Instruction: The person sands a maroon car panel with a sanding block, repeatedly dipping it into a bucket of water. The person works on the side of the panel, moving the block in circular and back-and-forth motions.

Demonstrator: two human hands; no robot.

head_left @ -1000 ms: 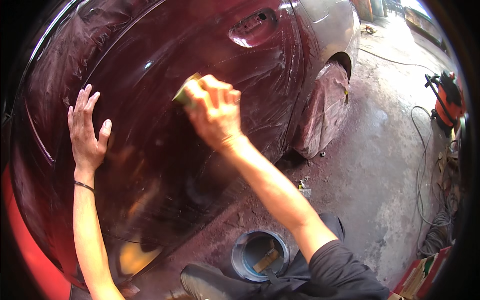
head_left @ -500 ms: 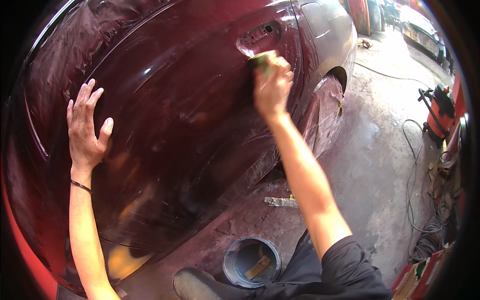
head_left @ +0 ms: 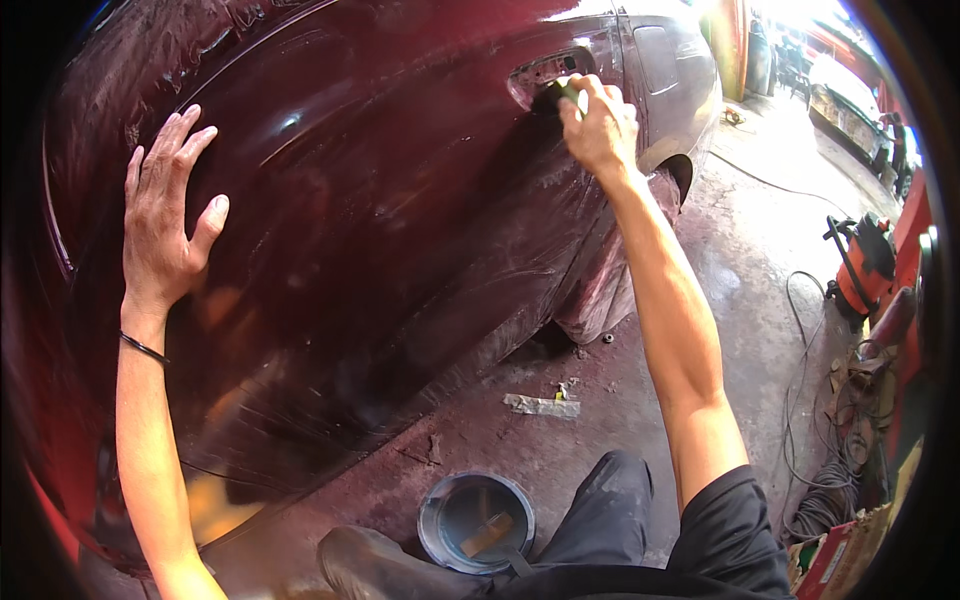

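Observation:
My left hand [head_left: 165, 215] lies with its fingers spread against the dark maroon car door [head_left: 380, 230], holding nothing. A dark band circles that wrist. Farther right, my right hand [head_left: 608, 130] is closed on a small dark and yellow-green pad [head_left: 552, 98], partly hidden by the fingers. The pad is pressed to the door just below the handle recess [head_left: 532, 80], where no handle is fitted. Pale streaks and wet-looking shine show on the paintwork.
A bucket [head_left: 428, 525] of water, with a tan block [head_left: 487, 536] in it, stands between my legs. A strip of tape [head_left: 542, 405] lies on the floor. At the right are an orange-and-black vacuum cleaner [head_left: 865, 265], coiled hoses [head_left: 828, 505] and a red box [head_left: 835, 560].
My right hand has moved up and to the right with the pad, closer under the handle recess. My left hand stays spread on the door, and the whole view has shifted slightly.

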